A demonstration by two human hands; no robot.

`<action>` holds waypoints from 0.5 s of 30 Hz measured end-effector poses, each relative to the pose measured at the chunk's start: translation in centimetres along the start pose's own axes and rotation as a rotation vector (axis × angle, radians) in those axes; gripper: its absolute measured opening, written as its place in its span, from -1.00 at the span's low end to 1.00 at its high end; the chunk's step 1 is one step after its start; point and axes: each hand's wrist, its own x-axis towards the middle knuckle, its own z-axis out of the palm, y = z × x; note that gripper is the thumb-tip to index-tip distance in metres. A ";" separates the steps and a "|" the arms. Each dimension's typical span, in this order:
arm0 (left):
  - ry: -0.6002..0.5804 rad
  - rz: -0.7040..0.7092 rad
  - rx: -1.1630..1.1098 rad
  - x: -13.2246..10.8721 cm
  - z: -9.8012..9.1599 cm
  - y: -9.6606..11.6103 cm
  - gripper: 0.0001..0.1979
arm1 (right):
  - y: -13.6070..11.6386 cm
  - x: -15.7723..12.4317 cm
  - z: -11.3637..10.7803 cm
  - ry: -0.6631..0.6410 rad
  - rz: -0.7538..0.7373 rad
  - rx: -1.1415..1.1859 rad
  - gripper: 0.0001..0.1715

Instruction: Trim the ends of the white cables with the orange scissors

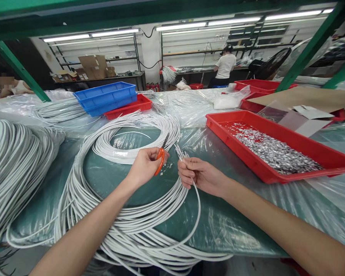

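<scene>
While left hand (pixel 145 166) holds orange-handled scissors (pixel 160 160), right hand (pixel 199 175) pinches white cables (pixel 176 197) beside scissors; likely springy, grip near ends.

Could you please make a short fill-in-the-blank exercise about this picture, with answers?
The left hand's grip holds scissors with ____ handles.
The grip around white cables belongs to the ____ hand.
Small shiny pieces lie in a tray coloured ____.
Farther back, a red tray is partly hidden by a ____ tray.
Missing words: orange; right; red; blue.

Both hands (pixel 143 165) and both forearms (pixel 93 222) are bare.
</scene>
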 end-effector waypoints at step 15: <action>0.180 0.220 0.259 1.0 -2.1 -1.1 -0.83 | -3.7 -5.3 4.9 0.337 -0.424 -1.023 -0.61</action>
